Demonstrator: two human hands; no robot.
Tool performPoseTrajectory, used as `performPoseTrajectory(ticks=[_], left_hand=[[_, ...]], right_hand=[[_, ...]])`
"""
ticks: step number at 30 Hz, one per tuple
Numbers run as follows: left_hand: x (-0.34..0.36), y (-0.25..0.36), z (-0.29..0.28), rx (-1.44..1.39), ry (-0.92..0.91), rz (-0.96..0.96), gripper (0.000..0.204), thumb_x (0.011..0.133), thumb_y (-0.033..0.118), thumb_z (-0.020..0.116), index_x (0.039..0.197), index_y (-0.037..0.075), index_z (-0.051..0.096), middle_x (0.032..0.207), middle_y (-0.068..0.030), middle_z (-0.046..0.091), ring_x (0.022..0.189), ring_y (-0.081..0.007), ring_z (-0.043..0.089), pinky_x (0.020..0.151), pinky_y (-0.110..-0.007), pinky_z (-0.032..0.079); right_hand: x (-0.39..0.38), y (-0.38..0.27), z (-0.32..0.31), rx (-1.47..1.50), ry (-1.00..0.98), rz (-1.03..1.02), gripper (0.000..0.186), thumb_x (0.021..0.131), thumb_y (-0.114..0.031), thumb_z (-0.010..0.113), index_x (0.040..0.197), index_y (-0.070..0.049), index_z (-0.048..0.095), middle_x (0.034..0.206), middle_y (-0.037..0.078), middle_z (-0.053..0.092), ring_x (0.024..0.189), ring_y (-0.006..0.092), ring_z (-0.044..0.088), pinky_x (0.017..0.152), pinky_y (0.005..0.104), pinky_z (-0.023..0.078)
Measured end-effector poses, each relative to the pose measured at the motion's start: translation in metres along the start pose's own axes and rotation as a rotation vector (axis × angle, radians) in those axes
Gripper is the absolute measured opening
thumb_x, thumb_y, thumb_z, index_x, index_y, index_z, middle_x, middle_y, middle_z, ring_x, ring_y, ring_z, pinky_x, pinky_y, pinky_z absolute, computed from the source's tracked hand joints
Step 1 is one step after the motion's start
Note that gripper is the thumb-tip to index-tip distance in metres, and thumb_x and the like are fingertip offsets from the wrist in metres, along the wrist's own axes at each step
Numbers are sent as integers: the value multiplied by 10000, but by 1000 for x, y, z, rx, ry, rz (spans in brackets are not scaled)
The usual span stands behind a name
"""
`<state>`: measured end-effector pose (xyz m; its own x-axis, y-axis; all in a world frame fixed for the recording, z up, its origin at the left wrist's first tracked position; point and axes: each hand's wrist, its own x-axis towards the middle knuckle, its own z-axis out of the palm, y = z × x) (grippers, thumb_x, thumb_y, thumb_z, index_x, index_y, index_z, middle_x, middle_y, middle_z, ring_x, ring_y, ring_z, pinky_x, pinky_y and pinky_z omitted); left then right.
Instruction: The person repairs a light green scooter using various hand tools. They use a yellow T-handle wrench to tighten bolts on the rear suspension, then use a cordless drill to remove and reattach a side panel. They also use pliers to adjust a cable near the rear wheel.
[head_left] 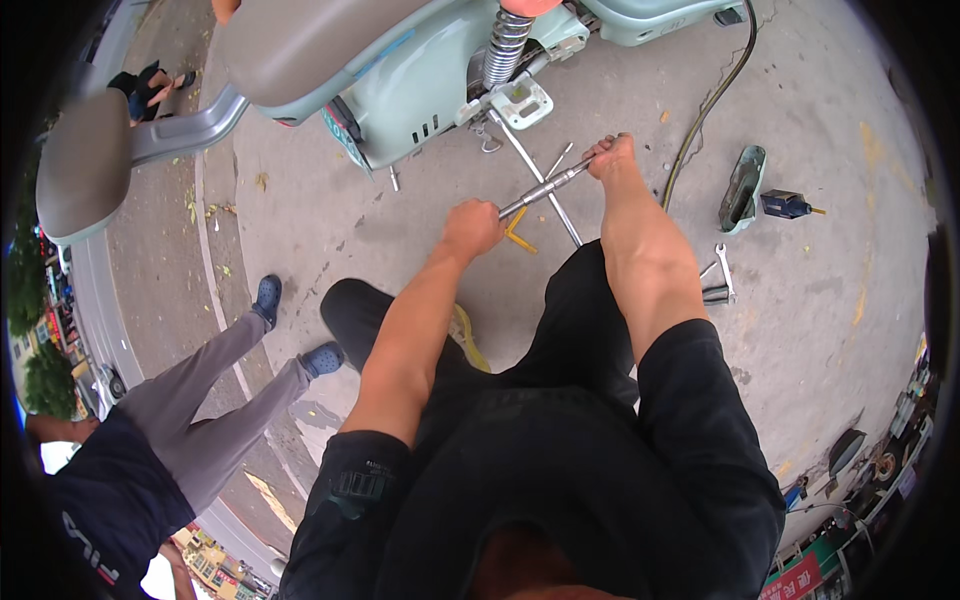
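Both my hands are closed round a silver metal bar [545,190] with a thicker middle sleeve, held slantwise in front of my knees. My left hand [473,230] grips its lower left end. At its upper right end is my right hand [612,156], closed on it. Beneath or across the bar runs a long silver rod [520,150], from the scooter's footrest bracket [524,104] toward my right knee; whether the two are joined, I cannot tell. A bent yellow piece [520,240] shows by the bar. Above stands the pale green scooter [410,120], its coil spring [506,48] exposed.
On the concrete at right lie a green plastic cover [742,190], a dark blue box-shaped part [785,204] and a wrench [724,270]. A black hose [700,120] curves past my right hand. A person in blue clogs [268,298] stands at left.
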<state>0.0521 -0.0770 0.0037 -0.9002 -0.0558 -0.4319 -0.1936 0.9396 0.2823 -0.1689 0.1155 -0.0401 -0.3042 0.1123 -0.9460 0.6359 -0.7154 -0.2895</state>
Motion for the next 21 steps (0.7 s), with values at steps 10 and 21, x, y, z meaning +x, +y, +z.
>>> performPoseTrajectory(ticks=[10,21], left_hand=[[67,-11,100,-233,-9,-2,264,845,353,640,910,126,758,914,-163,717,891,-337,694,773,-468,553],[0,162,190,-1854,-224,196,501,1020,370,489,1388,42,400,1382,-144,415,1331,-228,400,1152,-359,262]], right_hand=[[-109,18,4,-131,-148,-416,261,888,-243,462,668,-128,378,582,4,304,510,159,284,522,321,305],[-153,59,-24,-669,-445,-1063,466,1004,-308,526,613,-57,480,566,39,465,529,139,422,542,303,393]])
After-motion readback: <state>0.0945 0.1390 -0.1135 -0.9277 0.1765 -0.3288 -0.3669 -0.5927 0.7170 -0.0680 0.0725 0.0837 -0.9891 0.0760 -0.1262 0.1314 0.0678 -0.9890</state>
